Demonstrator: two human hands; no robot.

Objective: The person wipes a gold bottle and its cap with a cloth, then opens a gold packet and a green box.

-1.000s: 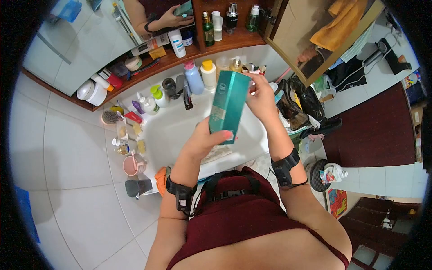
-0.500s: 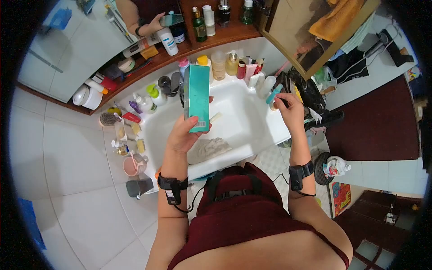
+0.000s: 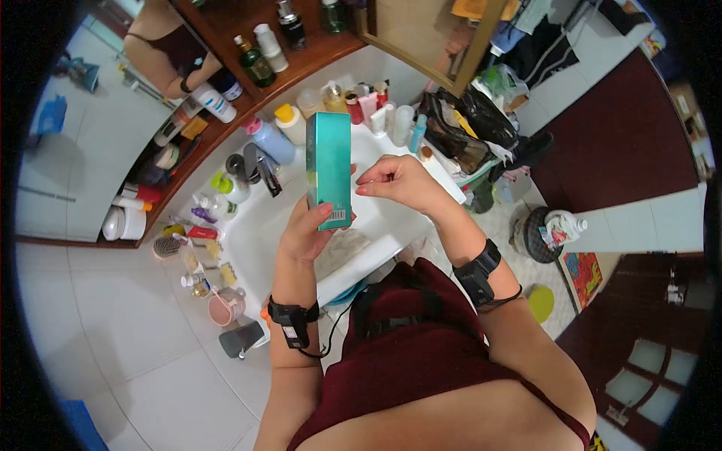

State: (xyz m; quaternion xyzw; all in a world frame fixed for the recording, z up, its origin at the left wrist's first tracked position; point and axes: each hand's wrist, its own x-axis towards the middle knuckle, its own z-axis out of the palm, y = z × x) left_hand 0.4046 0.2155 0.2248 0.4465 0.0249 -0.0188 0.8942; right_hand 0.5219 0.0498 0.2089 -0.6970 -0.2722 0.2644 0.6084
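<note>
My left hand (image 3: 303,231) holds a tall teal box (image 3: 331,169) upright over the white sink (image 3: 397,234), with the thumb across its lower front. To the right of the box, my right hand (image 3: 395,180) is above the basin, its fingers bent and apart, with nothing visible between them. A small teal bottle (image 3: 417,133) stands on the sink's back right rim, beyond my right hand. Behind the box is a bottle with a yellow cap (image 3: 289,122). A grey cloth (image 3: 344,252) lies in the basin, partly hidden by my left hand.
Several bottles and tubes line the sink's rim, by a dark faucet (image 3: 263,169). A wooden shelf (image 3: 301,75) with toiletries runs behind, and an open mirrored door (image 3: 429,45) hangs above. Black bags (image 3: 481,113) lie to the right; a pink cup (image 3: 226,308) sits at the left.
My right hand has let go of the small teal bottle, which now stands on the rim, and has moved left toward the box. The camera view has turned.
</note>
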